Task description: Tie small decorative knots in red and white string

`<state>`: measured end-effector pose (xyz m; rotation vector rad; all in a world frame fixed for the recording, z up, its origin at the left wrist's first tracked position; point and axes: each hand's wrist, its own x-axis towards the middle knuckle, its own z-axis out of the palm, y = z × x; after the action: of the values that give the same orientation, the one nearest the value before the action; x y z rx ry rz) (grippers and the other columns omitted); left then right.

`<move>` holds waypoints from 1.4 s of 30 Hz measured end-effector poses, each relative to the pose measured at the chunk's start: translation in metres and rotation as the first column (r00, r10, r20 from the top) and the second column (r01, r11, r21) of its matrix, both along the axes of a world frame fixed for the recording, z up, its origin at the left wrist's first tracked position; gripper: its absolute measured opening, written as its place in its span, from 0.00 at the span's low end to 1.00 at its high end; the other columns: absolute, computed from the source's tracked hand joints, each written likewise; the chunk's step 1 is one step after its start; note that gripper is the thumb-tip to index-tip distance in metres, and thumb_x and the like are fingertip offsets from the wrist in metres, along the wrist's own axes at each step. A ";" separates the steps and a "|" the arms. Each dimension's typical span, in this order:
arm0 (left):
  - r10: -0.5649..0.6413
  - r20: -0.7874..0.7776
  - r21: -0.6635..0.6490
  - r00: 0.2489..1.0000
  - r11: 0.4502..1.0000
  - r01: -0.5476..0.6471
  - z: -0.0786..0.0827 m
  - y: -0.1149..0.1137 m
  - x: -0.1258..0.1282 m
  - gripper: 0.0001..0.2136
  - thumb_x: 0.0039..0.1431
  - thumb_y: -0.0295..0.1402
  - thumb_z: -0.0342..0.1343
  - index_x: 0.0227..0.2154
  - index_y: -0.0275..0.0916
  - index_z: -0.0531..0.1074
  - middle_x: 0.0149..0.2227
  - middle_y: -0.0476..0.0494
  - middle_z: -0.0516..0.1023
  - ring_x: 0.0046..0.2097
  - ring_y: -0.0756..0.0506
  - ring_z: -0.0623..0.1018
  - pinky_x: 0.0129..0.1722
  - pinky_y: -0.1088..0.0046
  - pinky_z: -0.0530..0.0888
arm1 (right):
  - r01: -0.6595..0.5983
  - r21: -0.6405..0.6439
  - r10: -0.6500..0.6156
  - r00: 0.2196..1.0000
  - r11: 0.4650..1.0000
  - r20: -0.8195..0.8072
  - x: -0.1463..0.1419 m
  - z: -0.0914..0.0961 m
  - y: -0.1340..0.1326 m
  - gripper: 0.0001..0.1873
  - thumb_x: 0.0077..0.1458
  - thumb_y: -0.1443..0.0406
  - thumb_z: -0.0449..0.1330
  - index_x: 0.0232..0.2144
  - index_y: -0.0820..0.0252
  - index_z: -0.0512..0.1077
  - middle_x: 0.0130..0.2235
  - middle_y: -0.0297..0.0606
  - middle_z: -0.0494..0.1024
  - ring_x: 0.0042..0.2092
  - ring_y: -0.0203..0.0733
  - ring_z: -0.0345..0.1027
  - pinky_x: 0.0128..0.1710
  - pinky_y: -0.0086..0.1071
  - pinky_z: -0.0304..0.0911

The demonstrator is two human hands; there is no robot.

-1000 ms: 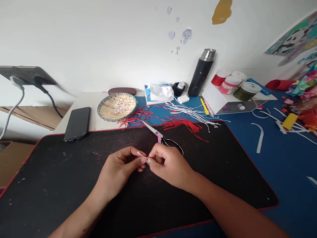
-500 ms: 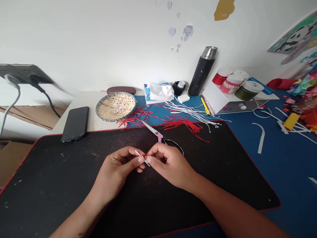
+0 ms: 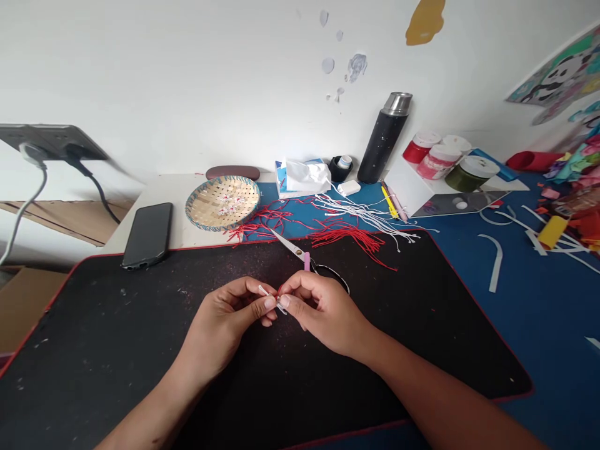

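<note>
My left hand (image 3: 229,319) and my right hand (image 3: 323,309) meet fingertip to fingertip over the black desk mat (image 3: 117,350). Both pinch a small piece of white strip and red thread (image 3: 274,297) between thumb and fingers. Just behind my right hand lie scissors (image 3: 300,253) with a pink handle part, blades pointing up-left. Loose red threads (image 3: 347,237) and white strings (image 3: 370,215) are spread at the mat's far edge.
A woven basket (image 3: 222,201), a black phone (image 3: 147,234), a tissue pack (image 3: 302,176), a dark flask (image 3: 387,137) and lidded jars (image 3: 438,159) stand along the back. Paper scraps (image 3: 553,228) litter the blue surface at right. A cable hangs at left.
Both hands stay pinched on the small piece with only slight finger shifts. The view has drifted a little.
</note>
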<state>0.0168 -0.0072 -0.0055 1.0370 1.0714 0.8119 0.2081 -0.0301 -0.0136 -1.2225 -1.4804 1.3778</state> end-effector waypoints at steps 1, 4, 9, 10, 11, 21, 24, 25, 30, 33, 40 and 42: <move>0.000 -0.008 0.000 1.000 1.000 0.000 0.001 0.000 0.000 0.12 0.49 0.39 0.75 0.27 0.38 0.80 0.29 0.46 0.82 0.29 0.48 0.78 0.30 0.74 0.77 | 0.000 0.006 0.000 1.000 1.000 0.007 0.000 0.000 0.000 0.06 0.64 0.63 0.60 0.36 0.59 0.73 0.30 0.32 0.76 0.28 0.32 0.64 0.27 0.26 0.58; -0.001 -0.042 0.002 0.999 1.000 0.001 0.002 0.000 0.002 0.13 0.47 0.40 0.75 0.27 0.38 0.80 0.29 0.45 0.82 0.29 0.47 0.78 0.30 0.73 0.78 | -0.002 0.018 0.001 0.999 1.000 0.049 0.001 -0.001 0.001 0.06 0.63 0.63 0.60 0.34 0.59 0.73 0.26 0.29 0.73 0.26 0.32 0.61 0.25 0.26 0.54; -0.017 -0.137 0.049 0.990 0.999 0.024 0.005 -0.001 0.003 0.12 0.48 0.41 0.73 0.27 0.39 0.81 0.29 0.45 0.82 0.29 0.46 0.78 0.31 0.72 0.77 | -0.010 0.060 0.002 0.992 0.998 0.129 0.003 -0.003 -0.001 0.06 0.62 0.64 0.61 0.33 0.59 0.73 0.22 0.26 0.67 0.23 0.31 0.58 0.23 0.26 0.51; -0.024 -0.153 0.058 0.988 0.998 0.033 0.005 -0.001 0.002 0.12 0.49 0.42 0.73 0.27 0.39 0.81 0.29 0.45 0.82 0.30 0.46 0.78 0.31 0.72 0.77 | -0.012 0.066 0.002 0.990 0.998 0.141 0.003 -0.003 -0.001 0.06 0.62 0.64 0.61 0.32 0.59 0.73 0.22 0.26 0.67 0.23 0.31 0.58 0.23 0.26 0.51; -0.031 -0.167 0.063 0.985 0.997 0.042 0.004 -0.001 0.002 0.12 0.49 0.42 0.72 0.27 0.39 0.81 0.29 0.45 0.82 0.30 0.46 0.78 0.31 0.72 0.77 | -0.015 0.070 0.004 0.989 0.997 0.151 0.003 -0.004 -0.001 0.05 0.62 0.65 0.61 0.32 0.59 0.73 0.21 0.25 0.66 0.23 0.31 0.58 0.23 0.26 0.51; -0.082 -0.178 0.081 0.981 0.992 0.098 -0.005 0.003 0.001 0.11 0.52 0.42 0.71 0.28 0.39 0.79 0.29 0.47 0.81 0.32 0.46 0.76 0.34 0.72 0.74 | -0.005 0.055 -0.003 0.989 0.998 0.149 0.002 -0.007 0.000 0.05 0.62 0.65 0.60 0.33 0.60 0.72 0.22 0.25 0.66 0.23 0.31 0.57 0.23 0.26 0.50; -0.056 -0.089 0.079 0.994 0.995 0.063 -0.004 0.004 0.000 0.11 0.52 0.40 0.72 0.28 0.39 0.79 0.30 0.48 0.79 0.32 0.48 0.75 0.34 0.74 0.73 | 0.003 0.042 -0.007 0.997 0.999 0.078 0.001 -0.005 0.000 0.07 0.65 0.62 0.60 0.35 0.60 0.73 0.25 0.27 0.70 0.25 0.31 0.60 0.25 0.26 0.53; -0.044 -0.046 0.059 0.998 0.997 0.047 -0.004 0.004 0.000 0.12 0.51 0.40 0.73 0.28 0.38 0.79 0.29 0.48 0.79 0.31 0.48 0.74 0.33 0.75 0.72 | 0.003 0.038 -0.006 0.998 0.999 0.055 0.001 -0.005 0.000 0.08 0.65 0.61 0.60 0.36 0.60 0.73 0.26 0.28 0.70 0.26 0.31 0.60 0.26 0.26 0.54; 0.055 0.168 -0.043 0.984 0.998 -0.049 -0.003 0.005 0.000 0.14 0.48 0.39 0.75 0.28 0.36 0.78 0.27 0.48 0.77 0.27 0.50 0.73 0.28 0.76 0.71 | 0.004 0.040 -0.006 0.999 0.999 0.049 0.000 -0.006 -0.002 0.13 0.68 0.55 0.59 0.40 0.59 0.75 0.24 0.27 0.68 0.25 0.32 0.62 0.26 0.27 0.54; 0.084 0.200 -0.035 0.976 0.996 -0.079 -0.003 0.006 0.000 0.14 0.48 0.39 0.76 0.28 0.36 0.77 0.27 0.48 0.77 0.28 0.50 0.74 0.28 0.76 0.71 | 0.000 0.067 -0.006 0.996 0.998 0.091 -0.001 -0.007 -0.004 0.13 0.67 0.55 0.59 0.40 0.59 0.75 0.23 0.27 0.67 0.25 0.33 0.62 0.26 0.27 0.55; 0.051 0.177 0.053 0.983 0.997 -0.062 -0.006 0.004 -0.002 0.13 0.53 0.39 0.73 0.28 0.37 0.77 0.26 0.48 0.77 0.28 0.50 0.74 0.28 0.76 0.70 | -0.045 0.131 0.026 0.989 0.990 0.143 -0.002 -0.002 -0.004 0.11 0.67 0.61 0.58 0.34 0.60 0.76 0.28 0.30 0.73 0.28 0.33 0.61 0.29 0.27 0.55; 0.039 0.194 0.041 0.980 0.998 -0.048 -0.005 0.003 -0.002 0.12 0.54 0.39 0.73 0.30 0.37 0.78 0.27 0.48 0.77 0.28 0.50 0.73 0.28 0.76 0.70 | -0.044 0.134 0.027 0.991 0.990 0.130 -0.002 -0.002 -0.004 0.11 0.67 0.62 0.59 0.34 0.60 0.76 0.29 0.30 0.73 0.29 0.33 0.61 0.30 0.27 0.55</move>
<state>0.0150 -0.0038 -0.0108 0.9546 0.9165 0.9563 0.2062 -0.0338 -0.0155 -1.2218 -1.6641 1.2182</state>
